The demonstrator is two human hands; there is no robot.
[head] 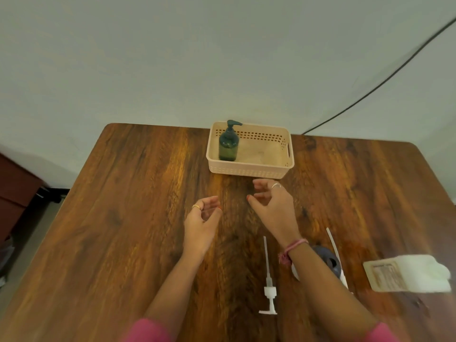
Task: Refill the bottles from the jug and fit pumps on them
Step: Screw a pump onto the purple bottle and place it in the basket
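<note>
A dark green bottle (228,145) with a pump on top stands upright in the left part of a beige basket (266,169) at the table's far edge. My left hand (201,222) and my right hand (274,206) hover over the table in front of the basket, fingers loosely curled, holding nothing. A white pump (268,285) with a long tube lies flat near my right forearm. A second white pump (336,255) lies further right, partly hidden by my right arm, next to a dark round object (327,257). A white jug (407,272) lies at the right.
The wooden table (123,218) stands against a pale wall. A black cable (382,82) runs down the wall at the right. A dark brown cabinet (17,191) stands to the left of the table.
</note>
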